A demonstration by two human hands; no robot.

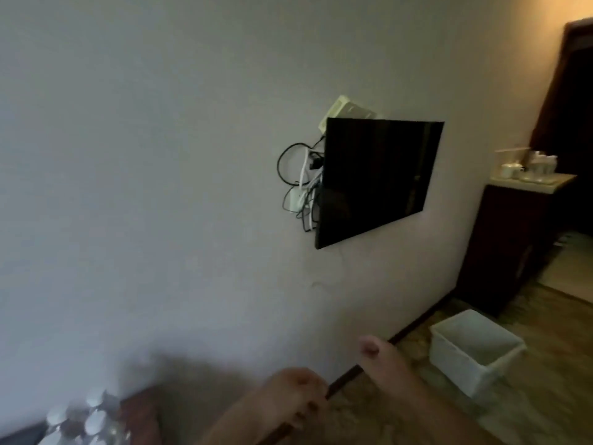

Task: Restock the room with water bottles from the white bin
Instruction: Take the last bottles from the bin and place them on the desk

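Note:
Several clear water bottles with white caps [86,420] stand close together on a dark brown surface [141,409] at the bottom left, blurred. The white bin [449,351] sits on the floor by the wall at the lower right, and nothing shows inside it. My left hand [324,399] is low in the middle, between the bottles and the bin, touching neither. Its thumb is spread away from loosely curled fingers and it holds nothing. My right hand is out of view.
A black TV [375,181] hangs on the pale wall with tangled cables [301,184] on its left. A dark cabinet [503,248] at the right carries a tray of cups [526,170]. Behind it is a dark doorway [574,123]. The floor is patterned carpet.

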